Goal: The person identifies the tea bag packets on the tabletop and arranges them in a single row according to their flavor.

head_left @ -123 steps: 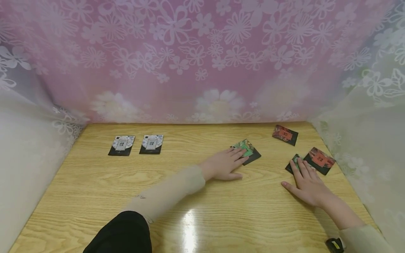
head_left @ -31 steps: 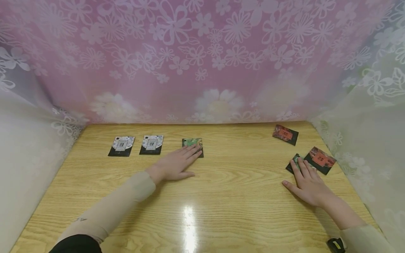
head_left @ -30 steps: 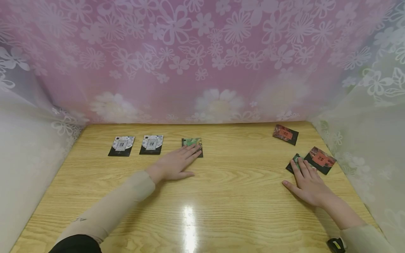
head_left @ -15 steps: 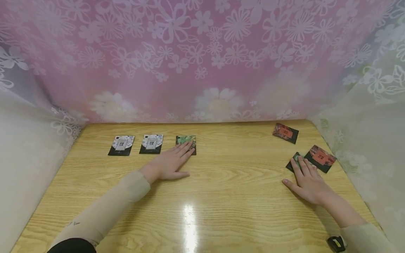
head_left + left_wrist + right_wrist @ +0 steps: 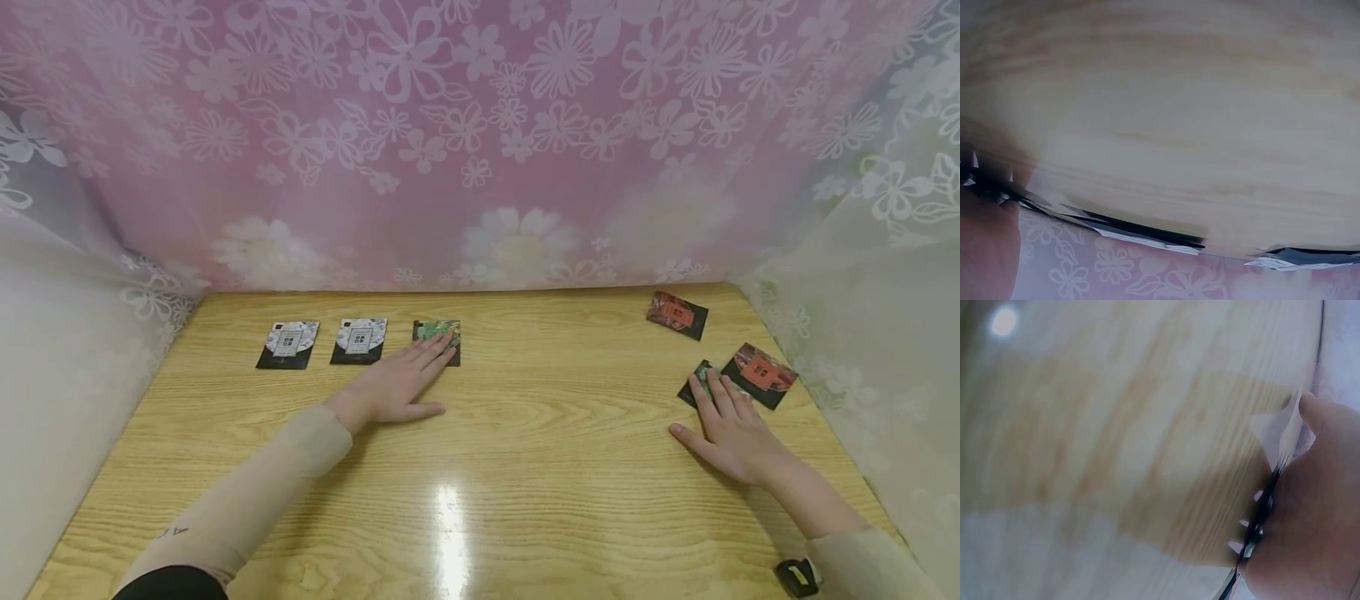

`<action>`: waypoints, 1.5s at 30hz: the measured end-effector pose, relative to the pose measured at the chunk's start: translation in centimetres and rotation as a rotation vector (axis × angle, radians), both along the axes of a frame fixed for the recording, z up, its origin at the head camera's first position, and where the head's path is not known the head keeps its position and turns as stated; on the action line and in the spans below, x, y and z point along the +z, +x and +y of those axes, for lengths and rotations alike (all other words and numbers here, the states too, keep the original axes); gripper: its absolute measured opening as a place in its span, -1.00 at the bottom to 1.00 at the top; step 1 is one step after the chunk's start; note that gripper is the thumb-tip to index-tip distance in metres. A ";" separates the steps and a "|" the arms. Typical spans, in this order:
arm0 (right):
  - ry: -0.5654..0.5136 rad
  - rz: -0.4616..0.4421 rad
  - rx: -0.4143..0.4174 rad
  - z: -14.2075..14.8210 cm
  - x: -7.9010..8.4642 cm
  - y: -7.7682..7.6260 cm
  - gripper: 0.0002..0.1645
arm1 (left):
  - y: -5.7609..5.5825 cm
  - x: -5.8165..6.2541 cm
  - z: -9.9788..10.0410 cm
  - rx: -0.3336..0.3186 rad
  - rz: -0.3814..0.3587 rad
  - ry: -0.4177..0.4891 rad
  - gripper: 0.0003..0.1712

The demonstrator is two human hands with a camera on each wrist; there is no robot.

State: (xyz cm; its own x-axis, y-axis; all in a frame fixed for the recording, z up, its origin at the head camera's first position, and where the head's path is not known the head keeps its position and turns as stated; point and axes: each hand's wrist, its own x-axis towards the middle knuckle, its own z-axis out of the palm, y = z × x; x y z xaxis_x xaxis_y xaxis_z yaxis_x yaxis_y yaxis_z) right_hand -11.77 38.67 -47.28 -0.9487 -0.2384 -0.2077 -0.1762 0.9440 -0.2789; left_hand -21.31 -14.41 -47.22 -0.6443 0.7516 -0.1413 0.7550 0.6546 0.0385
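Observation:
My left hand (image 5: 393, 387) lies flat with straight fingers over a green-and-black packet (image 5: 437, 328), covering its lower left part. Just left of it are two white-and-black packets (image 5: 360, 340), side by side and upright. On the right, my right hand (image 5: 735, 433) rests with spread, straight fingers on a second green packet (image 5: 703, 372), mostly hidden beneath them. Touching or nearly touching that one is a red-and-black packet (image 5: 760, 375), set at a slant. Another red packet (image 5: 677, 315) lies farther back. In the right wrist view, dark packet edges (image 5: 1263, 509) show by the fingers.
The wood-grain table (image 5: 525, 483) is enclosed at the back by a pink floral curtain (image 5: 480, 167) and at the sides by pale sheets (image 5: 892, 333). A small black object (image 5: 797, 577) sits by the right sleeve at the bottom edge.
My left hand has slid the green packet leftward across the table from near the right-hand packets, straightening it beside the white ones; the last half second shows only a slight shift. The right hand stays put.

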 end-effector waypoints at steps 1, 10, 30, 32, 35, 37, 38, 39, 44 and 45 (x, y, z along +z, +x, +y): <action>-0.007 0.006 0.002 0.0 -0.1 0.0 0.19 | 0.0 0.0 -0.1 0.001 0.000 0.007 0.10; -0.046 0.041 0.002 0.5 -0.9 -0.1 0.18 | 0.1 0.2 -0.5 0.007 0.003 0.015 0.08; -0.033 0.021 0.035 -1.3 0.2 0.3 0.15 | -0.2 -0.3 -1.1 0.019 0.025 0.006 0.09; -0.026 0.011 0.041 -1.7 0.5 0.2 0.15 | -0.2 -0.2 -1.1 0.020 0.022 0.000 0.10; -0.011 0.012 0.054 -2.2 0.6 0.0 0.16 | -0.2 -0.2 -1.1 0.022 0.013 -0.005 0.11; -0.002 0.024 0.069 -2.5 0.6 -0.3 0.16 | -0.1 -0.1 -1.1 0.028 0.000 -0.005 0.12; 0.002 0.029 0.075 -2.6 0.6 -0.4 0.17 | -0.1 -0.1 -1.1 0.029 -0.005 0.002 0.12; 0.001 0.038 0.083 -2.7 0.5 -0.6 0.17 | 0.0 -0.1 -1.1 0.032 -0.012 0.005 0.13; -0.015 0.084 0.106 -3.2 -0.2 -1.4 0.17 | 0.1 0.0 -1.0 0.047 -0.041 0.031 0.14; -0.020 0.095 0.117 -3.3 -0.3 -1.5 0.16 | 0.1 0.0 -0.9 0.050 -0.045 0.032 0.14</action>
